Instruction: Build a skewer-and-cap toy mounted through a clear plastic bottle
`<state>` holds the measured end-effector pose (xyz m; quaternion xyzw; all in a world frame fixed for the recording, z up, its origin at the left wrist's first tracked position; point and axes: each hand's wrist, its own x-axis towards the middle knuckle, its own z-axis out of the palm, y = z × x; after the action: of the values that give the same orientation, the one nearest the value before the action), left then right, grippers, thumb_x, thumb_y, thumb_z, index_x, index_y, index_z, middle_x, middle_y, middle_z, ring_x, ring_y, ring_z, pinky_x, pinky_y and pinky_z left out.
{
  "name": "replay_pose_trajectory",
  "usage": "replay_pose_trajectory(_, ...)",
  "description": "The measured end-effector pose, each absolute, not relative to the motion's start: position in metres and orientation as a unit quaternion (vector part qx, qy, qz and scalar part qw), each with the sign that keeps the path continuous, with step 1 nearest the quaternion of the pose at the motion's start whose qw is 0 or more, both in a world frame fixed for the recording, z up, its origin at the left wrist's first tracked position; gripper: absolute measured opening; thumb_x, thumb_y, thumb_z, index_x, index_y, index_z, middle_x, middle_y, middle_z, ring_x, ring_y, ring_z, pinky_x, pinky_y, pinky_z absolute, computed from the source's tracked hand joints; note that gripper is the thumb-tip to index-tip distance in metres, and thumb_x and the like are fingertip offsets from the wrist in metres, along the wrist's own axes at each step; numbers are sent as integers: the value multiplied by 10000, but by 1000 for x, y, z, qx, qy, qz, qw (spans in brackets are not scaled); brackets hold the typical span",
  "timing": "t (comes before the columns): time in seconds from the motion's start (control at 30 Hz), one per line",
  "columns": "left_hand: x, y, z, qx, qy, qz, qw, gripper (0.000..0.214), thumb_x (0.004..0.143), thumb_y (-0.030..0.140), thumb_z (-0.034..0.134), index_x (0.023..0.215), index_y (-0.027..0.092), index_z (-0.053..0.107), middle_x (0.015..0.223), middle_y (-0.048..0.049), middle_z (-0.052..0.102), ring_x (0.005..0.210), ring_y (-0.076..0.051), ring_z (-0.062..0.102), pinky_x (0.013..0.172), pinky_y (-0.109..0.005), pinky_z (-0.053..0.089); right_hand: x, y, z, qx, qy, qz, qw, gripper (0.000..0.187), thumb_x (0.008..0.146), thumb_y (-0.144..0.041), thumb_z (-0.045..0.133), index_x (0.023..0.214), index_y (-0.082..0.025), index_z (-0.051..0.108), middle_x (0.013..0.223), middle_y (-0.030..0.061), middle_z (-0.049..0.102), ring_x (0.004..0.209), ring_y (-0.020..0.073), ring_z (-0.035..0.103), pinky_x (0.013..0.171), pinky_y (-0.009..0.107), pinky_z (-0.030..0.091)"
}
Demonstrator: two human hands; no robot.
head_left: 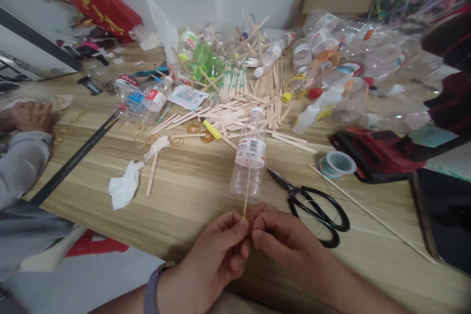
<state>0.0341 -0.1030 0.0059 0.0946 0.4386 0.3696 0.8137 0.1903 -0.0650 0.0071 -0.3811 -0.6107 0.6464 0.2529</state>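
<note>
My left hand (224, 243) pinches the lower end of a thin wooden stick (248, 191), which points away from me in front of a clear plastic bottle (245, 176). The bottle stands upright with a white cap and a printed label. Close against the left fingertips, my right hand (281, 235) is closed in a pinch on a thin amber strand that looks like a rubber band (251, 228); most of it is hidden by the fingers. To the right of my hands lie black-handled scissors (312, 201), their blades pointing toward the bottle.
Wooden craft sticks (228, 113), a yellow cutter (212, 129) and rubber bands (176, 141) lie behind the bottle. Plastic bottles (349, 68) crowd the back right, beside a red power tool (379, 154) and a spool (336, 163). Another person's hand (33, 115) rests at left.
</note>
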Motion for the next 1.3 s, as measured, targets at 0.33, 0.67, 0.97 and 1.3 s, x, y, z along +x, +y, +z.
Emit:
replay_pose_trajectory(0.33,36,-101,13,118,432,370,814,307,786,405,671,738,185,462,444,87,479,352,-18,244,409,-207,103,202,-60,15,-348,-472,750,306,336,799,-397,590,548,-191,505,665,1,500,588,114,408,533,254,305)
replay_pose_trajectory(0.67,32,-102,15,108,448,380,802,261,793,331,667,725,179,466,469,82,493,374,-17,241,416,-196,111,201,-50,16,-461,-515,722,27,421,838,-436,484,514,-190,590,374,-36,495,255,42,267,286,210,115)
replay_pose_trajectory(0.97,32,-104,15,118,466,392,784,242,759,343,695,733,151,552,607,37,581,417,-16,321,438,-202,145,198,-51,10,-384,-478,789,37,225,728,-377,713,874,-206,701,654,-54,644,290,-1,373,285,123,307)
replay_pose_trajectory(1.3,37,-103,15,180,482,358,779,354,740,489,699,794,179,536,501,71,489,362,-43,401,341,-161,221,184,-60,9,-372,-433,810,136,520,736,-571,685,1085,-185,696,639,16,692,352,34,491,311,108,295)
